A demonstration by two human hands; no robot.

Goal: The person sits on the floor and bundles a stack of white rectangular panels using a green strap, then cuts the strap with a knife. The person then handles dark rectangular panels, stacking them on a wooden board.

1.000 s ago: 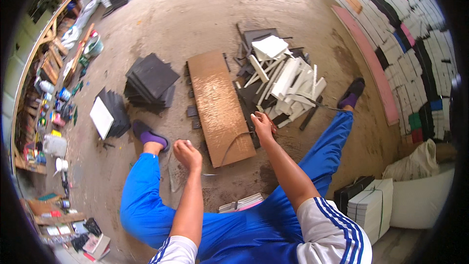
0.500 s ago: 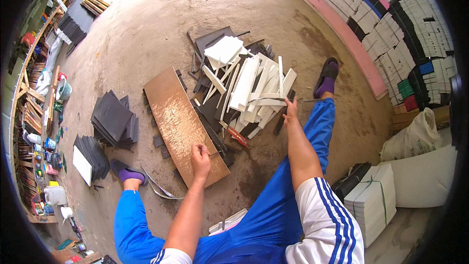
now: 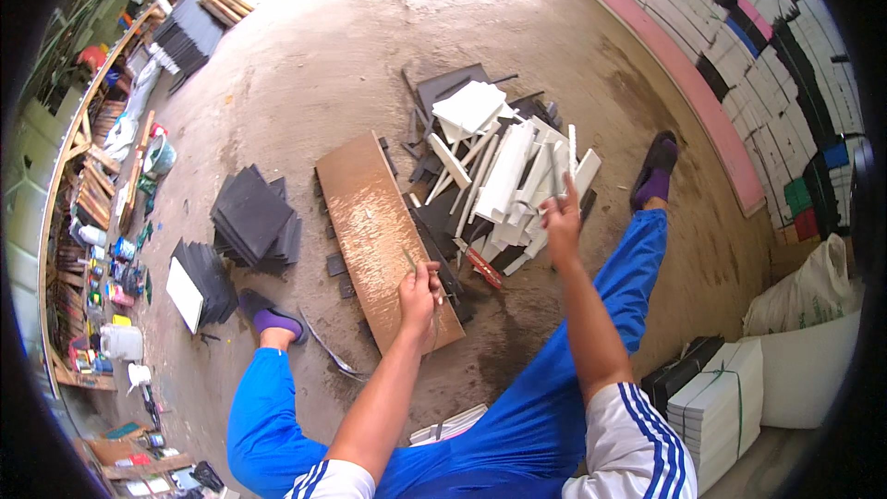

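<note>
My left hand (image 3: 420, 298) is closed over a brown board (image 3: 356, 189) lying aslant on the floor. From its fingers sticks the end of a thin grey strip (image 3: 409, 259), and a faint line hangs below the fist. Raised before a heap of white offcuts (image 3: 506, 171), my right hand (image 3: 561, 226) has its index finger pointing up and the others curled. A blurred thin grey streak rises above that hand, apparently part of a strip in its grip. A red-handled tool (image 3: 483, 268) rests at the heap's near edge.
Stacked black sheets (image 3: 254, 217) and another pile with a white sheet (image 3: 185, 291) lie left of the board. A curved grey band (image 3: 331, 356) is on the floor near my left foot. Tied white sheets (image 3: 711, 407) stand at the lower right; tall stacks (image 3: 739, 46) line the right wall.
The view has shifted, so the scene sits further right and lower. A strip end now shows in my left hand. My right hand has turned upward, and the strip formerly stretched across it is blurred.
</note>
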